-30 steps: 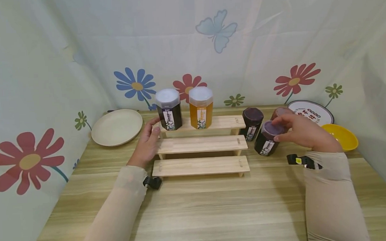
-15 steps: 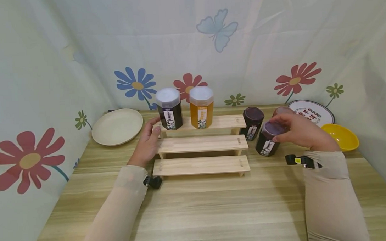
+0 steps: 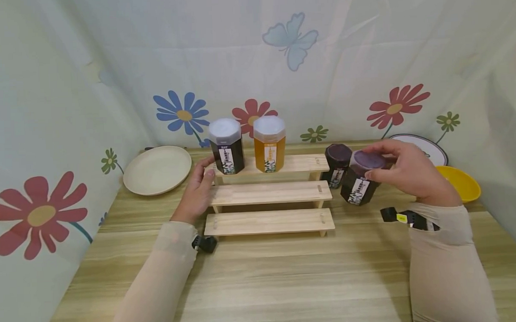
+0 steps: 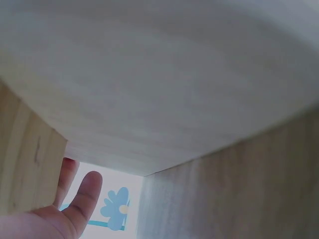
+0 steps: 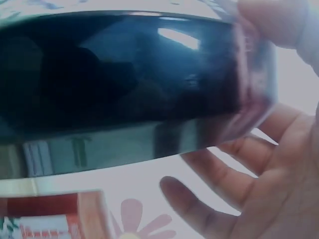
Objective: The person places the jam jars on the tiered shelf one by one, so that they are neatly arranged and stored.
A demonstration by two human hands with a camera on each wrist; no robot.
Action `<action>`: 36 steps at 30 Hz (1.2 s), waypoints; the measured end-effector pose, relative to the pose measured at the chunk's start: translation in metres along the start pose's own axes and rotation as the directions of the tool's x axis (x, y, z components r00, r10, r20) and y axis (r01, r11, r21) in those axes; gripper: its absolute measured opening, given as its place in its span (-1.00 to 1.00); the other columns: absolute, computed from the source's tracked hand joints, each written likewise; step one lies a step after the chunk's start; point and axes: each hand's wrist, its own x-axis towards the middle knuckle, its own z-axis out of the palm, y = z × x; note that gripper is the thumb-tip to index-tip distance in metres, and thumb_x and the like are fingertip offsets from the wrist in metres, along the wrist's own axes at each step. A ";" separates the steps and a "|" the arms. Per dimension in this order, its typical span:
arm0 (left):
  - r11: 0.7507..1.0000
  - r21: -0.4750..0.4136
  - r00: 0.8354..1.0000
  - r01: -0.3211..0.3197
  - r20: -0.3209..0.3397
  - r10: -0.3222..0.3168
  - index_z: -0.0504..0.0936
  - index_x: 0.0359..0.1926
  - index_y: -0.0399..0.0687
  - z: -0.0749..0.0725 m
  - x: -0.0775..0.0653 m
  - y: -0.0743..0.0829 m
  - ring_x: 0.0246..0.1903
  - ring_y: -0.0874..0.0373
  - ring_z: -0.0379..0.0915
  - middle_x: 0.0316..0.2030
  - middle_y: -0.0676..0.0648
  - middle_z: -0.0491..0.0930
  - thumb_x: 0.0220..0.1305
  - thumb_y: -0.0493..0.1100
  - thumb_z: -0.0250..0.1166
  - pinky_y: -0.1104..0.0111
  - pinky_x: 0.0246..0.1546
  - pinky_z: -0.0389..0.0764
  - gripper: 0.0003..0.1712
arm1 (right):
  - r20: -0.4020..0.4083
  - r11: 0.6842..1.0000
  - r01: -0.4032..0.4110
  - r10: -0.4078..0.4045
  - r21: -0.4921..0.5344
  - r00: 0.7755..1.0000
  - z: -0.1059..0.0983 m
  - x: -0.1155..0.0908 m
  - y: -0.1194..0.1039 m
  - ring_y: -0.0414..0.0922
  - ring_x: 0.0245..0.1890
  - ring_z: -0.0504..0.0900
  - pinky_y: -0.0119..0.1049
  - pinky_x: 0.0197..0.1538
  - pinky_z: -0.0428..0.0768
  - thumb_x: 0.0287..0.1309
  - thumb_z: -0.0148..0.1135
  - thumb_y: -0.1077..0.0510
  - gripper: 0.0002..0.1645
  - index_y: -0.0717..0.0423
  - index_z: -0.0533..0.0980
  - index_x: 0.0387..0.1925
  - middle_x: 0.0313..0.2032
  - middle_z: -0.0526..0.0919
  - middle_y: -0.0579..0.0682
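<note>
1. A person's right hand (image 3: 416, 170) grasps a dark jar (image 3: 358, 189) by its lid, tilting it to the right of a three-step wooden rack (image 3: 269, 193); whether its base touches the table (image 3: 271, 283) cannot be told.
2. The left hand (image 3: 195, 194) grips the left end of the rack's top step.
3. A second dark jar (image 3: 338, 165) stands between rack and held jar.
4. Upright on the top step: a purple-labelled jar (image 3: 227, 155) and an amber jar (image 3: 269, 153).
5. A yellow bowl (image 3: 462, 184) sits near the right hand.
</note>
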 end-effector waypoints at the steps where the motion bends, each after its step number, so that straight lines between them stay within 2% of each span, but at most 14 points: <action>1: 1.000 0.001 1.000 -0.001 0.001 0.001 0.24 0.55 -0.06 0.000 0.000 -0.001 0.57 -0.05 0.01 0.57 -0.15 0.19 0.73 -0.08 -0.13 -0.09 0.57 0.01 -0.50 | -0.019 1.000 0.010 -0.010 0.030 1.000 0.001 -0.001 -0.002 0.12 0.01 0.61 -0.46 -0.11 0.65 0.22 0.53 0.16 -0.37 0.07 0.56 0.30 0.17 0.60 0.14; 5: 1.000 0.004 1.000 -0.005 0.002 0.005 0.24 0.55 -0.03 0.000 0.001 -0.001 0.56 -0.05 0.04 0.57 -0.15 0.20 0.74 -0.07 -0.14 -0.09 0.55 0.05 -0.50 | -0.104 0.992 0.075 -0.065 0.105 0.993 0.006 -0.004 -0.009 -0.03 -0.05 0.64 -0.56 -0.16 0.65 0.21 0.52 0.22 -0.35 0.12 0.54 0.32 0.20 0.58 0.18; 9: 1.000 -0.008 1.000 -0.017 0.004 0.017 0.25 0.54 -0.05 -0.001 0.001 -0.002 0.53 -0.07 0.08 0.56 -0.16 0.22 0.73 -0.08 -0.13 -0.07 0.53 0.08 -0.50 | -0.186 0.973 0.118 -0.081 0.200 0.979 0.014 -0.006 -0.017 -0.18 -0.06 0.63 -0.56 -0.14 0.66 0.22 0.49 0.29 -0.36 0.14 0.55 0.33 0.21 0.57 0.11; 13: 1.000 -0.010 1.000 -0.023 0.007 0.023 0.24 0.55 -0.07 -0.001 0.001 -0.002 0.52 -0.10 0.10 0.56 -0.16 0.21 0.73 -0.08 -0.13 -0.08 0.52 0.09 -0.49 | -0.260 0.930 0.181 -0.098 0.319 0.961 0.025 -0.004 -0.026 -0.12 0.06 0.56 -0.55 -0.06 0.66 0.21 0.45 0.38 -0.37 0.18 0.55 0.32 0.23 0.53 0.00; 17: 1.000 -0.001 1.000 -0.021 0.005 0.021 0.24 0.55 -0.07 -0.001 0.001 -0.003 0.51 -0.08 0.09 0.56 -0.15 0.21 0.73 -0.08 -0.13 -0.07 0.52 0.09 -0.49 | -0.345 0.899 0.267 -0.142 0.347 0.928 0.034 -0.001 -0.030 -0.10 0.11 0.54 -0.56 -0.01 0.64 0.16 0.44 0.43 -0.39 0.23 0.58 0.28 0.21 0.54 -0.07; 21: 1.000 0.003 1.000 -0.020 0.005 0.020 0.23 0.56 -0.08 -0.001 0.001 -0.001 0.53 -0.06 0.07 0.56 -0.17 0.21 0.73 -0.08 -0.14 -0.07 0.54 0.06 -0.49 | -0.448 0.873 0.342 -0.166 0.348 0.879 0.038 0.000 -0.031 -0.10 0.09 0.57 -0.57 0.04 0.62 0.12 0.43 0.47 -0.40 0.23 0.62 0.23 0.17 0.59 -0.11; 23: 1.000 0.003 1.000 -0.021 0.006 0.021 0.23 0.55 -0.09 -0.001 0.001 0.000 0.53 -0.06 0.07 0.56 -0.17 0.21 0.73 -0.07 -0.13 -0.08 0.54 0.05 -0.48 | -0.489 0.842 0.384 -0.170 0.379 0.855 0.039 0.001 -0.031 -0.07 0.09 0.58 -0.56 0.07 0.61 0.11 0.41 0.49 -0.41 0.25 0.63 0.22 0.16 0.61 -0.08; 25: 1.000 0.000 1.000 -0.023 0.004 0.023 0.25 0.55 -0.08 -0.001 0.002 -0.001 0.52 -0.06 0.09 0.55 -0.17 0.22 0.73 -0.07 -0.13 -0.07 0.54 0.07 -0.49 | -0.512 0.804 0.415 -0.164 0.426 0.843 0.041 0.002 -0.031 -0.05 0.08 0.59 -0.55 0.09 0.61 0.10 0.40 0.51 -0.42 0.26 0.64 0.20 0.15 0.61 -0.04; 26: 1.000 -0.001 1.000 -0.025 0.002 0.025 0.25 0.54 -0.08 -0.001 0.002 -0.002 0.51 -0.06 0.10 0.55 -0.17 0.23 0.73 -0.07 -0.13 -0.07 0.53 0.07 -0.49 | -0.515 0.791 0.422 -0.161 0.443 0.842 0.042 0.003 -0.032 -0.05 0.08 0.59 -0.54 0.09 0.62 0.09 0.40 0.52 -0.42 0.26 0.65 0.20 0.15 0.61 -0.03; 29: 1.000 -0.007 1.000 -0.028 0.003 0.028 0.25 0.54 -0.10 -0.002 0.002 -0.003 0.50 -0.06 0.11 0.55 -0.17 0.23 0.73 -0.09 -0.13 -0.06 0.53 0.09 -0.50 | -0.498 0.782 0.416 -0.158 0.463 0.853 0.047 0.007 -0.032 -0.07 0.08 0.61 -0.54 0.10 0.62 0.09 0.43 0.51 -0.41 0.26 0.65 0.20 0.15 0.60 -0.04; 33: 0.999 -0.019 0.999 -0.031 0.007 0.031 0.25 0.54 -0.11 -0.002 0.001 -0.003 0.51 -0.05 0.09 0.55 -0.18 0.22 0.73 -0.10 -0.13 -0.05 0.53 0.08 -0.50 | -0.462 0.821 0.383 -0.168 0.424 0.871 0.053 0.010 -0.033 -0.14 0.06 0.63 -0.54 0.07 0.63 0.13 0.45 0.48 -0.41 0.27 0.61 0.23 0.18 0.59 -0.09; 36: 0.999 -0.025 1.000 -0.029 0.003 0.029 0.26 0.54 -0.09 -0.002 0.001 -0.003 0.53 -0.03 0.08 0.55 -0.17 0.23 0.73 -0.10 -0.13 -0.04 0.54 0.07 -0.51 | -0.445 0.844 0.372 -0.183 0.385 0.876 0.056 0.012 -0.033 -0.19 0.00 0.65 -0.56 0.00 0.64 0.16 0.45 0.45 -0.42 0.29 0.58 0.24 0.17 0.58 -0.12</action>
